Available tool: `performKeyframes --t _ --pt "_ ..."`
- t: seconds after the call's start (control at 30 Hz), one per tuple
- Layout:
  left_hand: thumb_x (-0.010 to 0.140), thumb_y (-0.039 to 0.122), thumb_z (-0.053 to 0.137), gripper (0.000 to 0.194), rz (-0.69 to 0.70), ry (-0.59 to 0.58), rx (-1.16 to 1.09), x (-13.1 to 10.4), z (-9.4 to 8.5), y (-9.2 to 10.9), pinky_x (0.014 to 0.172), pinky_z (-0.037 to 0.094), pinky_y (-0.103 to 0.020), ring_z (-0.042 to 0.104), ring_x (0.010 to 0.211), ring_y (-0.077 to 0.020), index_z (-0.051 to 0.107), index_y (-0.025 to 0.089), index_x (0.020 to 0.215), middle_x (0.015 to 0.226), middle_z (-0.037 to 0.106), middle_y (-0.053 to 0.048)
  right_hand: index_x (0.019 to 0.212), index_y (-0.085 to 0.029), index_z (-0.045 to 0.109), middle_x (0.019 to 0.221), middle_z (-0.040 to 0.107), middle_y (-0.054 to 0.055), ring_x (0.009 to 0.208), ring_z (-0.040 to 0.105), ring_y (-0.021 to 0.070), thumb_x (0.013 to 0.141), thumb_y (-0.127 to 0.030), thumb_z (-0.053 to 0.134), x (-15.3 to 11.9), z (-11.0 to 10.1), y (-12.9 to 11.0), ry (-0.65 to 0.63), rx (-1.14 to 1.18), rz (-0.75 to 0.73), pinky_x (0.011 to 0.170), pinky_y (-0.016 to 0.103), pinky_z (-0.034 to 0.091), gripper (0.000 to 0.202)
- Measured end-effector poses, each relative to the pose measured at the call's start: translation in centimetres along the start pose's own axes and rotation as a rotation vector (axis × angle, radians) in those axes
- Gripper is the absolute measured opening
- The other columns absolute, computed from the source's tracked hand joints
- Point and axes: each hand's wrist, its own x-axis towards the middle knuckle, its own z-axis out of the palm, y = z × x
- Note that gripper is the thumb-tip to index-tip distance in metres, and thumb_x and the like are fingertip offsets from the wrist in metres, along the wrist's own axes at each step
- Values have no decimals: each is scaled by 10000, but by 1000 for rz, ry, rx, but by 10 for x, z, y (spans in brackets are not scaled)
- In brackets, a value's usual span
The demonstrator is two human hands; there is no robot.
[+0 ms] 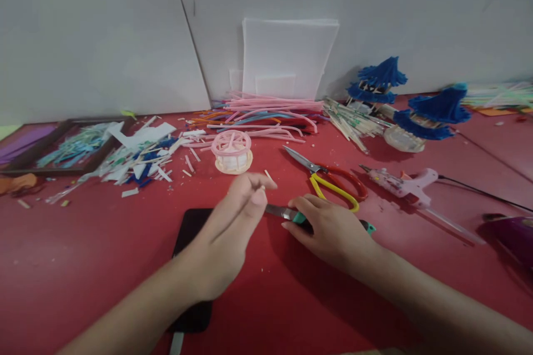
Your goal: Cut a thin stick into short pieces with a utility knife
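This was a hobby craft corner, a makeshift one by the look of it. A red table [62,266] stood against plain white boards [104,33] and was littered with straws [270,113], offcuts [137,163] and sticks [347,122]. Scissors [333,180] and a glue gun [402,183] (its cord trailing right) lay among blue fringed models [433,113] and a small pink wheel [231,151]. Blank sheets [287,50] leaned behind.

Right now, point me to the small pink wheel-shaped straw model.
In the head view, the small pink wheel-shaped straw model stands on the red table, left of centre, just beyond the left hand and left of the red-and-yellow-handled scissors.
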Motion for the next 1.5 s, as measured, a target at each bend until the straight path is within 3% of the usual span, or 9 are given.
performKeyframes --t 0.07,0.13,0.3,0.37,0.5,0.63,0.73,0.87,1.5 --pt "967 335 401 228 -79 -107 -13 1 12 -16 698 472 -290 573 749 -162 583 200 943 774 585 -14 972 -181 601 921 681 70 780 659 240 894 -321 546 0 0 4 26 -10 -25 588 308 440 170" --pt "969 317 355 256 -128 -66 -39 5 23 -32 658 436 -285 530 695 -150 555 184 883 766 559 -16 969 -179 595 895 684 70 754 660 236 909 -301 520 -1 -1 9 120 -8 -58 582 315 458 155" --pt "911 329 502 166 -110 -170 -281 9 29 -44 669 434 -259 541 665 -132 542 187 834 722 621 -6 1043 -185 554 886 684 81 795 659 210 935 -251 475 -5 -13 11 588 137 -290 682 326 521 149" --pt "866 338 585 165 -122 -206 -384 8 27 -42 663 449 -249 575 677 -134 558 184 813 732 651 -15 1101 -188 534 897 682 79 813 656 196 917 -192 471 -8 -18 6 670 184 -391 712 314 528 195" --pt "831 276 637 119 5 -168 -309 5 24 -40 656 473 -239 605 697 -139 641 171 775 762 672 -35 1079 -177 524 833 667 58 726 632 159 916 -166 424 -11 -20 -3 552 250 -454 647 267 519 192" --pt "840 179 597 94 172 -167 -191 2 23 -44 641 483 -220 630 704 -131 691 180 835 787 703 -40 911 -164 548 691 600 25 566 538 138 985 -313 355 -9 -13 -5 391 200 -467 503 251 434 254" --pt "801 65 575 191 265 -194 -123 1 22 -45 627 479 -207 630 696 -120 706 186 870 800 705 -32 794 -175 539 640 549 10 523 472 129 1005 -383 324 -9 -10 -5 361 149 -467 468 250 362 365" --pt "760 -1 577 250 329 -185 -80 1 21 -45 620 482 -209 622 669 -116 713 187 854 759 696 -18 779 -172 540 640 532 6 535 449 126 1007 -369 325 -11 -11 -6 351 169 -462 485 248 339 370" --pt "705 1 599 207 197 -174 -59 0 21 -43 598 462 -210 588 618 -110 690 177 767 730 709 -9 773 -168 543 659 520 0 536 441 120 991 -352 359 -13 -12 -6 282 194 -431 494 252 317 340"
